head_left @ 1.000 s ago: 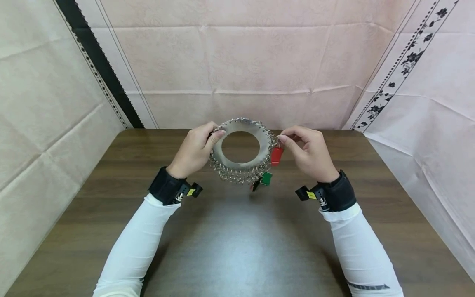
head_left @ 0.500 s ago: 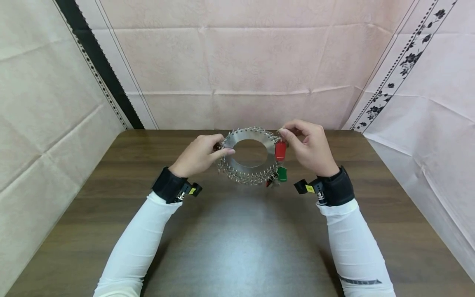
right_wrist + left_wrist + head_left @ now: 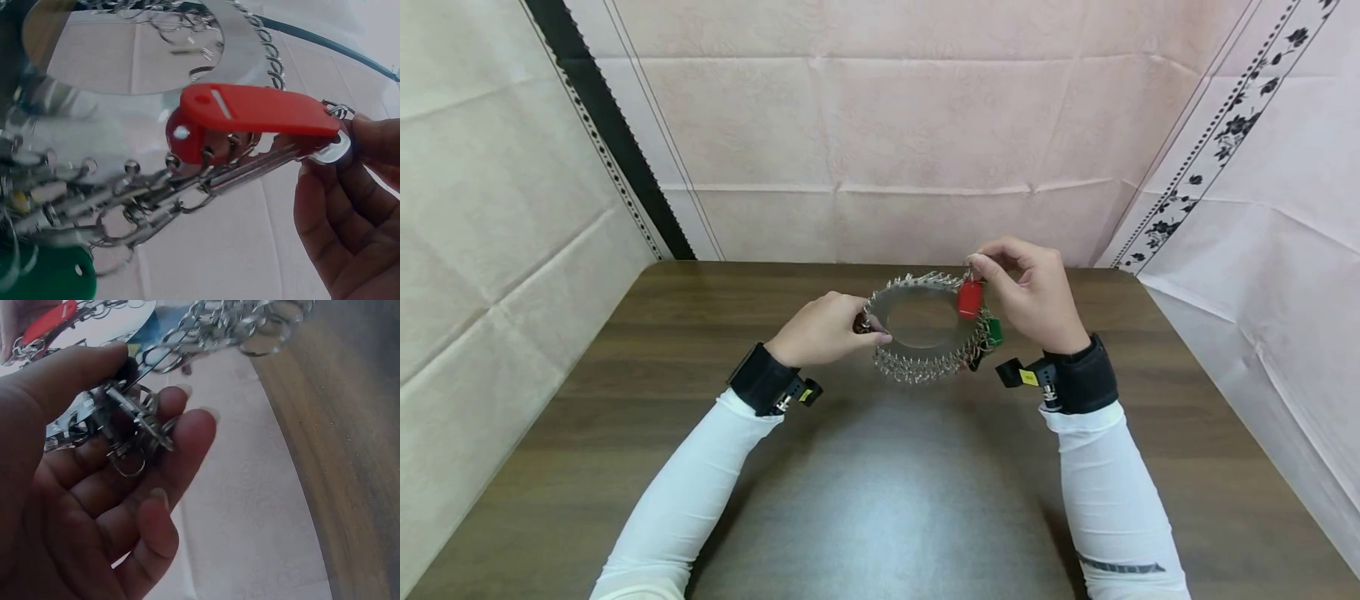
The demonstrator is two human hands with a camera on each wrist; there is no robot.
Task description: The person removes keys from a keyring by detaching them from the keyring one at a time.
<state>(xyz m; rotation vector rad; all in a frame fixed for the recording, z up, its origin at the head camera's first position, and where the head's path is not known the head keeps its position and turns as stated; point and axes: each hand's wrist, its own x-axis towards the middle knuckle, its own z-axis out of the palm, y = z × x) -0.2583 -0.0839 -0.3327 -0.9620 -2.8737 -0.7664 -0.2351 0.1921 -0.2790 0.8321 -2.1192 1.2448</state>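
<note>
A flat metal ring with small hooks and split rings all round its edge is held above the table. My left hand grips its left side, thumb on top. In the left wrist view, metal clips and rings lie between that thumb and the fingers. At the ring's right side my right hand pinches a key by its head, beside a red key tag on a small split ring. A green key tag hangs lower on the right edge.
The brown wooden table spreads out below both hands. A pale cloth hangs behind its far edge, and patterned white cloth flanks the right side.
The metal ring has moved right and slightly lower, tilting flatter, with my left hand following it. My right hand stays close to its place, and the red tag has come in front of the ring.
</note>
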